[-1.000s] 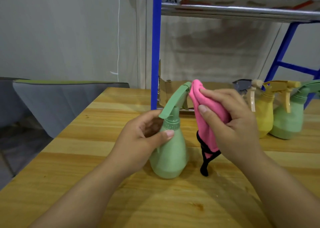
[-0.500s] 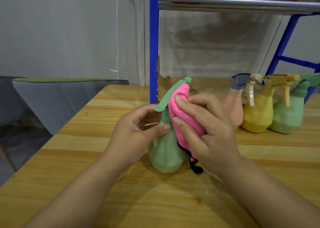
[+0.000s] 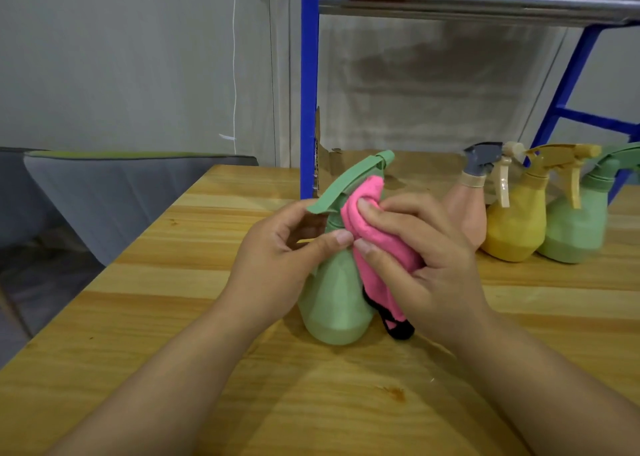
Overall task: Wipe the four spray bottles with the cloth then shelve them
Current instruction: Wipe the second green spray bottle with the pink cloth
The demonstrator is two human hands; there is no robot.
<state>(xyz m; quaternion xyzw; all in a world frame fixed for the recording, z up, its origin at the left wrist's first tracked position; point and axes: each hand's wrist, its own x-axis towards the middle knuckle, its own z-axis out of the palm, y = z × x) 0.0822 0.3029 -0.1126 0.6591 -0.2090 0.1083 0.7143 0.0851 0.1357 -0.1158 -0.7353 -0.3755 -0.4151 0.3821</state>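
A green spray bottle (image 3: 334, 303) stands upright on the wooden table (image 3: 173, 317) in the middle of the view. My left hand (image 3: 277, 258) grips its neck, thumb across the front. My right hand (image 3: 426, 265) holds a pink cloth (image 3: 377, 248) with a black edge and presses it against the bottle's neck, just under the trigger head. At the right stand three more bottles in a row: a pink one (image 3: 465, 210) with a grey head, a yellow one (image 3: 516, 220) and a second green one (image 3: 575, 227).
A blue-framed shelf rack stands behind the table, with its upright post (image 3: 309, 85) just behind the held bottle and a metal shelf (image 3: 478, 4) overhead. A torn cardboard sheet (image 3: 422, 168) lies on its lower level. A grey covered seat (image 3: 114, 192) stands at the left, beyond the table's edge.
My right hand brought the cloth from beside the spray head in against the bottle's neck. My view moved closer and slightly left; the left hand kept its grip.
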